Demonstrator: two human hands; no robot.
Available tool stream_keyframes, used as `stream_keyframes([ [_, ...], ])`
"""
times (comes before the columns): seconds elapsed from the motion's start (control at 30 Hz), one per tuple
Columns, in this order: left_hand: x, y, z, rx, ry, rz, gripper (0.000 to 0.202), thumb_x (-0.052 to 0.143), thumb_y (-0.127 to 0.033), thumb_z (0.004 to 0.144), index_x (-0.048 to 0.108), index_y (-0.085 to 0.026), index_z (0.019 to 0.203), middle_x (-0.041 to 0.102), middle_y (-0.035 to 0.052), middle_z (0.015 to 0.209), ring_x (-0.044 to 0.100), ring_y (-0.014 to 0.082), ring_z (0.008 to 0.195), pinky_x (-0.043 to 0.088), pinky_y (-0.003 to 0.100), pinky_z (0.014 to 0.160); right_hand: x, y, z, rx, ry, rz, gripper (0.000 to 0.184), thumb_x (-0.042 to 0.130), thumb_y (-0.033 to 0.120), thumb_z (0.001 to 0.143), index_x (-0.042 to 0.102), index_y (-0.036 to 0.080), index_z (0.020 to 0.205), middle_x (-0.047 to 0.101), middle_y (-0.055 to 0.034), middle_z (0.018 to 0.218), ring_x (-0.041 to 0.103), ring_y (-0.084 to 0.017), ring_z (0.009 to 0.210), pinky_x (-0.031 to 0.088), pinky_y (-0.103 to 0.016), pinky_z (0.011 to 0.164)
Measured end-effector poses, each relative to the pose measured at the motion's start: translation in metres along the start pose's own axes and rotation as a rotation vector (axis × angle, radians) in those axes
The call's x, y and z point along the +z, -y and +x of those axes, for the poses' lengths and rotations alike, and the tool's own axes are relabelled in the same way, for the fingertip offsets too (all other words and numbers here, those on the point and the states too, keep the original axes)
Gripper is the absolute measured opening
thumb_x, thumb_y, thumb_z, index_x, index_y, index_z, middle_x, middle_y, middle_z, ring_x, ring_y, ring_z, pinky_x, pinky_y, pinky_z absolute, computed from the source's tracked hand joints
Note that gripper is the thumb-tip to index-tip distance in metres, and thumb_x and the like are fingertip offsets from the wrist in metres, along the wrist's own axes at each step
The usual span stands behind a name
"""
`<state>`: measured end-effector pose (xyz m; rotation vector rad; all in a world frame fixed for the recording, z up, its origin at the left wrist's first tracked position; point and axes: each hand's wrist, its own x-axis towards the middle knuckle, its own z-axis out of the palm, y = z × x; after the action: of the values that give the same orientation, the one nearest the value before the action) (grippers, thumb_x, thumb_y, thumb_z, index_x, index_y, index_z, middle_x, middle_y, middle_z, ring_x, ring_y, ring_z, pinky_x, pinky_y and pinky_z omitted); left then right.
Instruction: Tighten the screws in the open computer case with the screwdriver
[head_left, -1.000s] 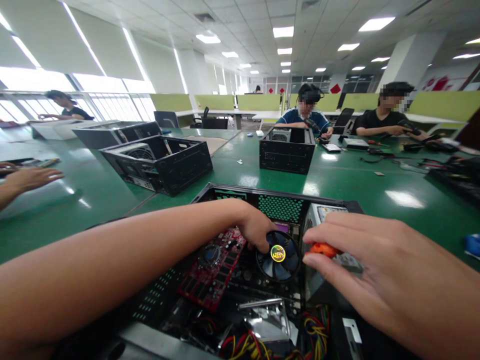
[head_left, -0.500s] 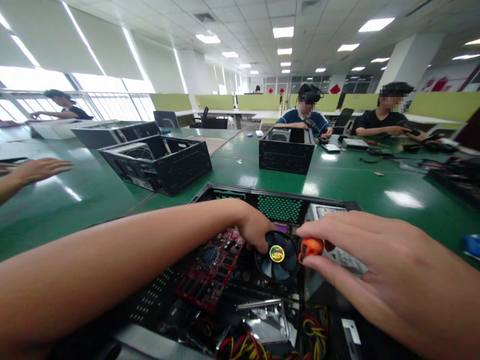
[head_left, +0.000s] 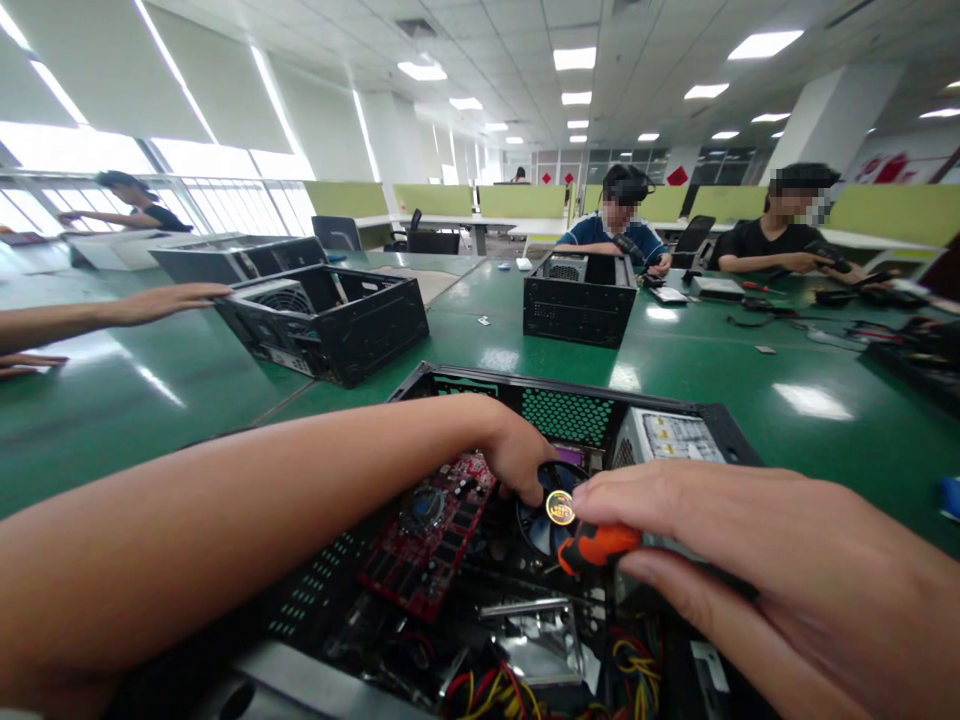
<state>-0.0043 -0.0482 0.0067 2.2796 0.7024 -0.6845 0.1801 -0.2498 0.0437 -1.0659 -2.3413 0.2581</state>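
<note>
An open black computer case (head_left: 705, 425) lies in front of me. My left hand (head_left: 521, 465) reaches into it, fingers curled at the left rim of a round black cooling fan (head_left: 536, 530) with a yellow centre sticker; its fingertips are partly hidden. Between the thumb and fingers of my right hand (head_left: 720, 520) is an orange and black screwdriver (head_left: 607, 543), tilted, its handle in front of the fan's lower right edge. A red graphics card (head_left: 427, 530) sits left of the fan, near my left forearm.
Inside the case are a power supply (head_left: 679, 435), a shiny metal bracket (head_left: 536, 640) and coloured cables (head_left: 637, 670). More black cases (head_left: 360, 325) (head_left: 577, 305) stand across the green table (head_left: 457, 340). A co-worker's hand (head_left: 161, 303) touches the left one. Other people sit beyond.
My right hand has moved the screwdriver left and down, and its handle now lies more sideways. My left hand stays at the fan. A co-worker's hand has reached the left case.
</note>
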Motion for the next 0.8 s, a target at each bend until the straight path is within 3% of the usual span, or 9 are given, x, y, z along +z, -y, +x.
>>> stream_keyframes([
  [0.17, -0.001, 0.003, 0.001, -0.003, 0.043, -0.027, 0.052, 0.083, -0.026, 0.064, 0.082, -0.026, 0.117, 0.087, 0.0008, 0.112, 0.077, 0.0332, 0.112, 0.063, 0.042, 0.100, -0.002, 0.001, 0.001, -0.015, 0.009, 0.021, 0.034, 0.068, 0.025, 0.106, 0.077, 0.030, 0.138, 0.085, -0.0048, 0.137, 0.085, -0.029, 0.116, 0.072, -0.033, 0.088],
  [0.43, 0.000, 0.004, 0.003, -0.002, 0.059, -0.008, 0.051, 0.080, -0.026, 0.066, 0.081, -0.026, 0.117, 0.087, 0.0005, 0.108, 0.077, 0.0328, 0.111, 0.063, 0.042, 0.100, 0.001, -0.007, 0.002, -0.040, 0.056, 0.023, 0.034, 0.067, 0.026, 0.109, 0.072, 0.033, 0.142, 0.083, 0.0004, 0.141, 0.083, -0.022, 0.121, 0.069, -0.026, 0.093],
  [0.63, 0.000, 0.003, 0.002, -0.026, 0.041, 0.017, 0.052, 0.082, -0.029, 0.066, 0.081, -0.026, 0.117, 0.086, 0.0002, 0.106, 0.077, 0.0326, 0.110, 0.062, 0.042, 0.100, 0.003, -0.011, 0.004, -0.037, 0.025, -0.030, 0.047, 0.056, 0.007, 0.104, 0.073, 0.031, 0.141, 0.085, -0.0004, 0.137, 0.085, -0.022, 0.116, 0.070, -0.029, 0.095],
  [0.8, 0.000, -0.002, 0.003, -0.037, 0.068, 0.052, 0.052, 0.084, -0.030, 0.064, 0.081, -0.026, 0.116, 0.086, 0.0022, 0.113, 0.076, 0.0339, 0.114, 0.062, 0.042, 0.101, -0.002, -0.011, -0.001, -0.034, 0.041, 0.060, 0.051, 0.054, 0.004, 0.105, 0.070, 0.037, 0.142, 0.082, 0.0050, 0.142, 0.082, -0.017, 0.123, 0.066, -0.024, 0.100],
])
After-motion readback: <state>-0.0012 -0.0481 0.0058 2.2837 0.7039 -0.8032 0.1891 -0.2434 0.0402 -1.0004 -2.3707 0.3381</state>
